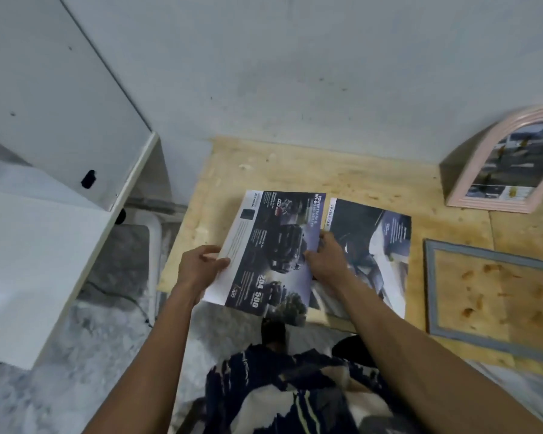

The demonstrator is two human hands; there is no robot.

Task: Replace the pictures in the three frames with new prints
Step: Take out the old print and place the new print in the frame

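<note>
Your board (342,170): raw chipboard-like wood, rough and matt. The two prints (273,252) you hold: printed paper, faint sheen. Arched frame (470,170): pink, ridged, smooth-looking. Flat frame (433,292): grey-blue, matt. Cabinet (60,120) beside you: smooth white panel.

A pale, knotty plywood board (342,173) serves as the work surface, set against a grey-white wall. On it lies a dark printed car-brochure sheet (376,245), flat near the middle, its near edge reaching the board's front edge. To the right of that sheet lies a flat rectangular grey-blue picture frame (433,296) with bare plywood showing through its opening. At the far right corner a pink arched picture frame (470,186) holding a print stands on the board, tilted back toward the wall
</note>
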